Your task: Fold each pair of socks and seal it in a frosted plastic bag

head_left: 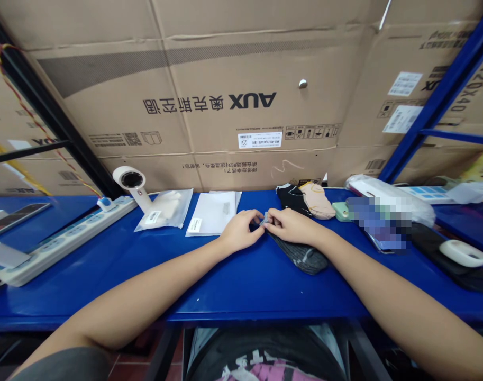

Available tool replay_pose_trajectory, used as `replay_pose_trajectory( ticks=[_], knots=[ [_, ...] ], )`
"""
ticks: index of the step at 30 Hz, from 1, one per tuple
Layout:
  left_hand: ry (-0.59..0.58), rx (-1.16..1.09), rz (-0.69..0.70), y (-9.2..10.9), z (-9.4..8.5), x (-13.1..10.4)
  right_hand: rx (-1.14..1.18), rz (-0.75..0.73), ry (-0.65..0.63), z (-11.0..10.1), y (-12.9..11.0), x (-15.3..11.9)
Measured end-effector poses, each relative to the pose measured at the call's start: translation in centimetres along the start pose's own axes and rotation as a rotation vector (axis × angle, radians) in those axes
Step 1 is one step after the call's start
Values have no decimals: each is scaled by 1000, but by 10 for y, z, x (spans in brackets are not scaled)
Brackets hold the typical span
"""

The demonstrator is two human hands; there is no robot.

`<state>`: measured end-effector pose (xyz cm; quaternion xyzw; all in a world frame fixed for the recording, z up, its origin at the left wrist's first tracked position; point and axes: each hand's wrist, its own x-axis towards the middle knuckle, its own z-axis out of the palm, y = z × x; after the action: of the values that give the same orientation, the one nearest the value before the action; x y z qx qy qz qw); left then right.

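Observation:
A dark grey ribbed sock (300,255) lies on the blue tabletop with its foot part flat toward me and its light grey end raised. My right hand (293,226) pinches that raised end between thumb and fingers. From the other side my left hand (241,230), fingers curled, closes on the same end; its fingertips are partly hidden. Just behind my right hand lie a black sock (292,198) and a beige sock (318,201), side by side. Left of my hands are a flat white packet (213,211) and a clear pouch (167,208) with something pale inside.
A small white handheld fan (130,182) stands at the back left, beside a long white power strip (66,241). On the right are a green box (342,211), a plastic-wrapped white item (388,196) and a white oval device (463,253). Cardboard (209,69) walls the back.

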<state>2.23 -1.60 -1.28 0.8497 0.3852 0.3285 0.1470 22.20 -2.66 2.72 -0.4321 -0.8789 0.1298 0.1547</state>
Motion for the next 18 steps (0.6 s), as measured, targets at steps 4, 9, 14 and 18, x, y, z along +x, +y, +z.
replay_pose_trajectory(
  ticks=[4,9,14,18],
  knots=[
    [-12,15,1,1,-1,-1,-83,16,22,0,0,1],
    [-16,28,19,2,-2,-1,-1,9,15,0,-1,0],
    [1,30,23,-1,0,-1,35,32,14,-1,-1,0],
    [-4,36,14,0,0,-1,16,12,25,-1,0,-1]
  ],
)
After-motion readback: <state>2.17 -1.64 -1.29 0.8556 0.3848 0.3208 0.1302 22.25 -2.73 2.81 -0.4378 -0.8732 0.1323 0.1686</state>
